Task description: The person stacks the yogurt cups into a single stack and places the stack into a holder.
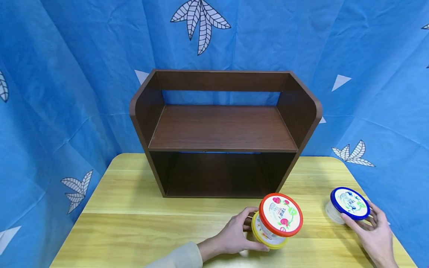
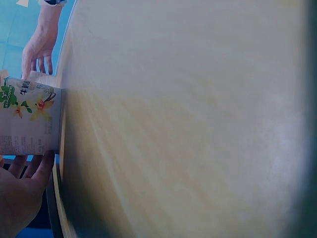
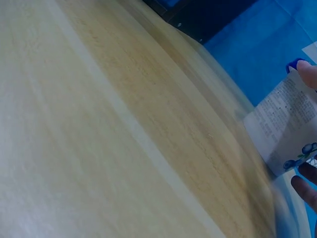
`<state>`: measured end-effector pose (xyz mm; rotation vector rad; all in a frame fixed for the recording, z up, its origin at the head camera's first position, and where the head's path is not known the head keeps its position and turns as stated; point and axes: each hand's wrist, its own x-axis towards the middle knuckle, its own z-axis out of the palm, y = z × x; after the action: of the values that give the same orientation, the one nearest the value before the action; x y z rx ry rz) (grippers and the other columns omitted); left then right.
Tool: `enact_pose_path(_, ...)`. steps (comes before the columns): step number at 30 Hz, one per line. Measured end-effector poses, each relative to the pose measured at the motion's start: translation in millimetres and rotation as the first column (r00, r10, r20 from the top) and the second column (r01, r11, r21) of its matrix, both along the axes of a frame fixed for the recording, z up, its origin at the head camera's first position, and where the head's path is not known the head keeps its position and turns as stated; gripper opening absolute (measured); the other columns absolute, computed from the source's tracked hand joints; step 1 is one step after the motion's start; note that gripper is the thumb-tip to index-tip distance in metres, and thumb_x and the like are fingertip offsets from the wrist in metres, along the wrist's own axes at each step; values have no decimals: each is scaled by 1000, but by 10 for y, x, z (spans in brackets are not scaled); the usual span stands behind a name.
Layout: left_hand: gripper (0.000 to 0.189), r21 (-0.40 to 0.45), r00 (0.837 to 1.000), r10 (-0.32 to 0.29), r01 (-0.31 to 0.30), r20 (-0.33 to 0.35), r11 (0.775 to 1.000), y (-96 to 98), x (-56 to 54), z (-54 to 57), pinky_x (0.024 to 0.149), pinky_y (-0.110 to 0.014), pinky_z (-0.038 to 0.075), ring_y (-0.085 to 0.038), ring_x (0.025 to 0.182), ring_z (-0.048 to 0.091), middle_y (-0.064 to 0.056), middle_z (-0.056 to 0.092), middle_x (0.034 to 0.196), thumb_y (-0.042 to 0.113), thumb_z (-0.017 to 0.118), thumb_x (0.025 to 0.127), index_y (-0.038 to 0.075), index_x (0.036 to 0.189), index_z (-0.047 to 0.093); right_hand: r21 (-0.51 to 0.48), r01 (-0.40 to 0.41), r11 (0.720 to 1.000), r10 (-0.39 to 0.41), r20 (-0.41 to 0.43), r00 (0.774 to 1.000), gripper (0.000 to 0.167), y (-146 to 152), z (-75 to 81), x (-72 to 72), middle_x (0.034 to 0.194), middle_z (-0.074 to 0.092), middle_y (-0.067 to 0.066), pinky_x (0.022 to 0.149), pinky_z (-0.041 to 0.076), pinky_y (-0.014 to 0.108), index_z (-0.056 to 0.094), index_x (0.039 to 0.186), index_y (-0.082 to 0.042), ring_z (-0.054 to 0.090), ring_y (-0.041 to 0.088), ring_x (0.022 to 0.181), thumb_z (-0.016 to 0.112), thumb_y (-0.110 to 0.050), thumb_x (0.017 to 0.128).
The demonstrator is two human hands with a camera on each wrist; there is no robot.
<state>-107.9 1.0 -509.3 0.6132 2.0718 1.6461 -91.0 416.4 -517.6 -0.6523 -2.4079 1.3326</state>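
Observation:
In the head view, a red-lidded tub [image 1: 280, 215] with strawberry pictures sits on top of a yellow-lidded tub [image 1: 264, 231]. My left hand [image 1: 236, 232] holds the lower tub from the left, thumb at the front and fingers behind. The left wrist view shows that tub's white side [image 2: 29, 119] with yellow flowers, its base at the table surface. Farther right, my right hand [image 1: 375, 230] grips a blue-lidded tub [image 1: 350, 203] printed with blueberries, its thumb at the near rim. In the right wrist view, the blue-lidded tub's wall [image 3: 285, 124] is partly cut off.
A dark brown two-level shelf [image 1: 222, 128] stands at the back of the light wooden table [image 1: 134, 227]. Its upper board and lower compartment face me. A blue curtain [image 1: 83, 74] with leaf prints hangs behind and beside the table.

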Motion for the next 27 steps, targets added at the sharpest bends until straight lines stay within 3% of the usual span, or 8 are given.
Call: enact_pose_path(27,84,8,1000,2,-2,9,1000,8,5,11,99,-14,54,5,112,61,15,60,139,25,95,80,33,148,46,-3,-1,1000,1,-36,999,97,-5,11,23,112,44,-36,71,49,0,27,166,-12,50,-27,90,86,-19,89)
